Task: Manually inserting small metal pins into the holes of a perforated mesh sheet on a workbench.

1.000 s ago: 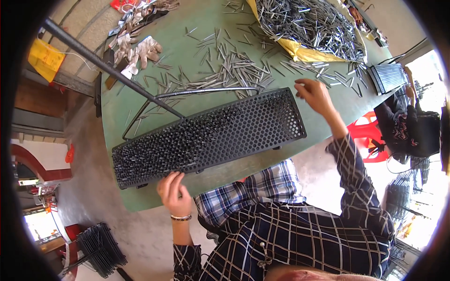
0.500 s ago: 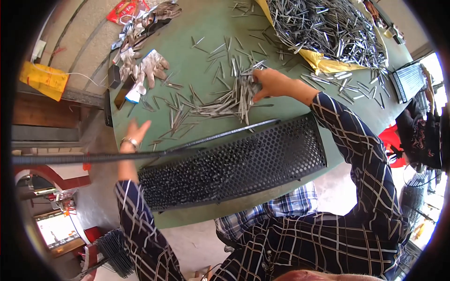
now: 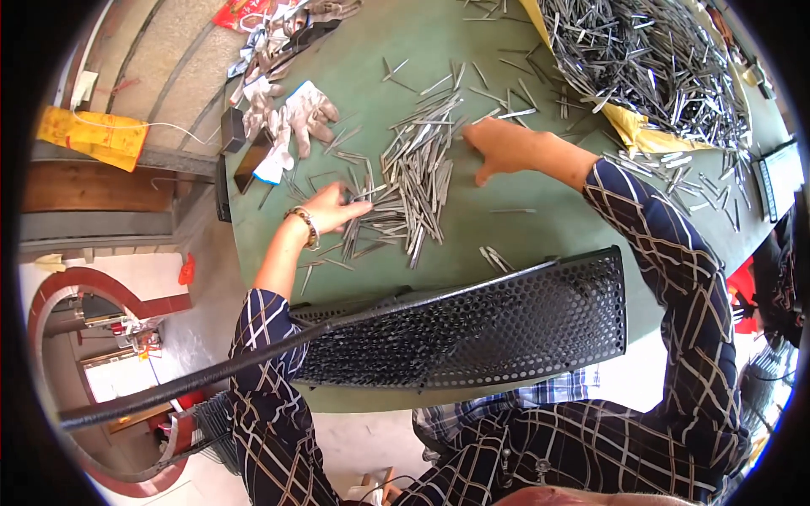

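Note:
A loose pile of thin, dark grey metal strips (image 3: 426,173) lies on the green table (image 3: 498,232). My left hand (image 3: 336,208) is at the pile's left side, its thumb stretched toward the strips and its other fingers partly hidden. Just beyond the pile's right edge is my right hand (image 3: 502,150), thumb and fingers apart, nothing visible in it. Closer to my body stands a long black perforated tray (image 3: 582,308). Many small dark pieces stick up in its left part, while bare holes show on the right.
An opened yellow sack (image 3: 634,133) heaped with metal strips (image 3: 641,59) takes up the far right. Work gloves (image 3: 308,118) lie at the far left, beside a small black box (image 3: 233,131). A dark bar (image 3: 186,384) crosses in front of my left sleeve toward the tray.
My left hand has come in from the table's left side to the pile. The strips sit closer together, and my right hand has drawn back slightly from them. The view has shifted.

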Demonstrator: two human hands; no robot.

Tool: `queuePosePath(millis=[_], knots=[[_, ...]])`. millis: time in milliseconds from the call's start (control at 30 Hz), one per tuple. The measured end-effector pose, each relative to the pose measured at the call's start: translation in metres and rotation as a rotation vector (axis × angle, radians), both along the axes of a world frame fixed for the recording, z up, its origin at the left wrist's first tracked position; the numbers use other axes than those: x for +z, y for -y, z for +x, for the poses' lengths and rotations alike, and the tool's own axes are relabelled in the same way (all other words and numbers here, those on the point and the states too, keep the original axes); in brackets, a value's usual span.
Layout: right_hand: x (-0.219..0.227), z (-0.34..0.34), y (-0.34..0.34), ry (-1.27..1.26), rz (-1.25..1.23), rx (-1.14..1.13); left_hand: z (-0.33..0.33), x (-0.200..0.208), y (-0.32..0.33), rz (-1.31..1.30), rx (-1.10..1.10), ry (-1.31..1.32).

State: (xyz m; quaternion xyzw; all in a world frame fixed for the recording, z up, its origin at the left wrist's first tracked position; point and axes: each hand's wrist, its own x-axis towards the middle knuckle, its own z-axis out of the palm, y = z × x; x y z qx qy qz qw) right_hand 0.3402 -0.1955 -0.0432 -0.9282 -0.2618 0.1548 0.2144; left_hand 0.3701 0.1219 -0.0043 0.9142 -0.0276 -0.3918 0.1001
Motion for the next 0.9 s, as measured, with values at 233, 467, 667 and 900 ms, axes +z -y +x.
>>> queuePosePath(millis=[233, 467, 667, 900], knots=[[-0.029, 0.013, -0.042, 0.009, 0.074, -0.033, 0.007, -0.006, 0.082, -0.31, -0.159, -0.098], [-0.03, 0.03, -0.086, 0.028, 0.414, -0.119, 0.005, -0.023, 0.06, -0.434, -0.211, 0.161], [-0.012, 0.026, -0.057, -0.361, 0.474, -0.098, -0.02, -0.015, 0.086, 0.14, -0.218, 0.497], [0.017, -0.008, 0.019, -0.259, 0.46, -0.202, -0.011, -0.025, 0.074, -0.003, -0.21, 0.428]])
